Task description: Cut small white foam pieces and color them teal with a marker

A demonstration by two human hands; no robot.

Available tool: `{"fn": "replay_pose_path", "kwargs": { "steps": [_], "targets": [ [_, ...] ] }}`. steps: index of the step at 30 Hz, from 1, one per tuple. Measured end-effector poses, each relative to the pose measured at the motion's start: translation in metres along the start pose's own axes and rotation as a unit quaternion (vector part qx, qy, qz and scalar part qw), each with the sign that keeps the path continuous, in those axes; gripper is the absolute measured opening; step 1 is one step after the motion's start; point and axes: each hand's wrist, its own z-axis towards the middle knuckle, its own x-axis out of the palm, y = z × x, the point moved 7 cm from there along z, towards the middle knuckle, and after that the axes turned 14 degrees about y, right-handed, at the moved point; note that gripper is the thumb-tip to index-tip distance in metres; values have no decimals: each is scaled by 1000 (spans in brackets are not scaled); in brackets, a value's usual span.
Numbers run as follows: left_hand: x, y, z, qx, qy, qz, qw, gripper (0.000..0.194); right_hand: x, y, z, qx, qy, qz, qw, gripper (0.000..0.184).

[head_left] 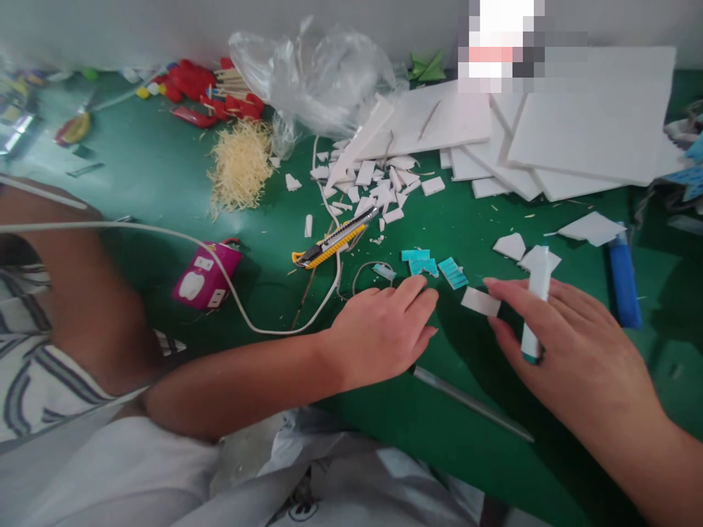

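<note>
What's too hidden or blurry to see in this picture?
All in the head view:
Anything under the left hand or right hand: hidden by the hands.
The scene behind the pixel blocks: covered by them.
What the red-and-yellow tool at upper left is: blurred.
Rest of the right forearm: cut off at lower right.

I see from my station that my left hand (384,326) and right hand (582,337) are bare; my pale, loosely creased garment (378,487) carries a dark, partly rounded print (304,506).
</note>
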Motion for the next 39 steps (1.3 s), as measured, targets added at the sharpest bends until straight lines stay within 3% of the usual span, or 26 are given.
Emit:
{"fn": "replay_pose_path", "kwargs": {
  "steps": [6,14,17,19,22,24,26,28,32,35,39],
  "targets": [
    [0,3,1,0,6,-37,999,33,1,18,0,-64,7,40,997,34],
    [10,2,10,18,59,-88,994,28,0,20,5,-86,8,103,991,39],
    [11,7,11,-4,77,-102,992,25,-3,11,-3,-34,3,159,987,54],
    [9,10,11,-23,78,-108,991,26,-4,1,-11,26,-23,260,965,55],
    [8,11,10,-32,74,-117,990,34,-2,-18,-22,139,-95,461,871,42],
    [9,11,11,-26,76,-118,990,35,1,-27,-25,210,-135,537,805,27],
    [10,11,12,-19,79,-113,990,31,10,-29,-22,266,-89,569,773,14],
    [11,12,13,-11,76,-103,992,28,12,-32,-21,312,-85,576,750,8],
    [12,12,13,1,53,-97,994,29,19,-36,-25,397,-40,535,744,26],
    [12,15,13,-11,44,-117,992,33,24,-35,-24,399,-2,526,751,35],
    [13,16,14,-18,48,-134,990,27,25,-35,-25,402,0,525,750,33]
  ]
}}
